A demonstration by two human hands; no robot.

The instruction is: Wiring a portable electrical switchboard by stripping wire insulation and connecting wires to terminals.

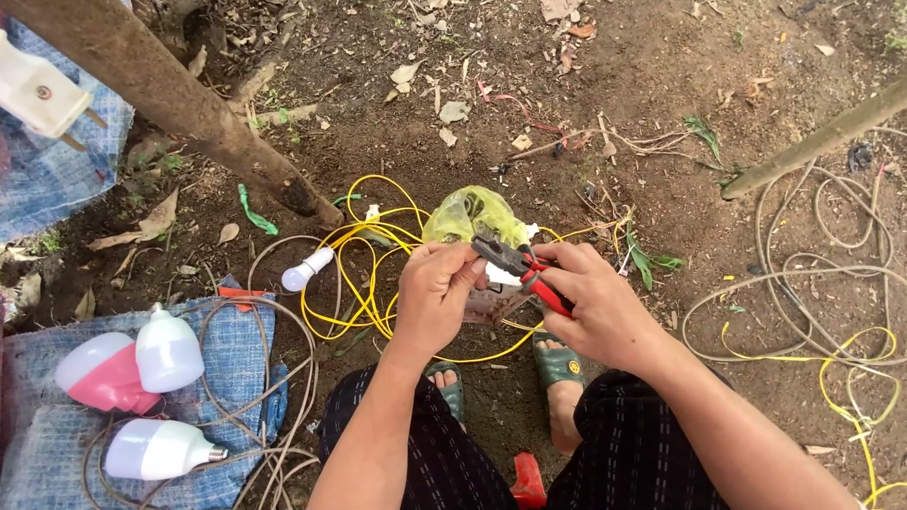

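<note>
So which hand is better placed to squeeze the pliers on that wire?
Right. The right hand already has the red-handled pliers in its grip, jaws at the piece the left hand pinches, so the left probably just steadies.

The two hands meet over the ground before the knees, the left hand (433,295) beside the right hand (597,304) holding pliers (525,269), a wire coil (364,274) and bag (472,217) beyond them, bulbs (142,378) on a mat (57,444) at left (cables (812,283) lie right).
</note>
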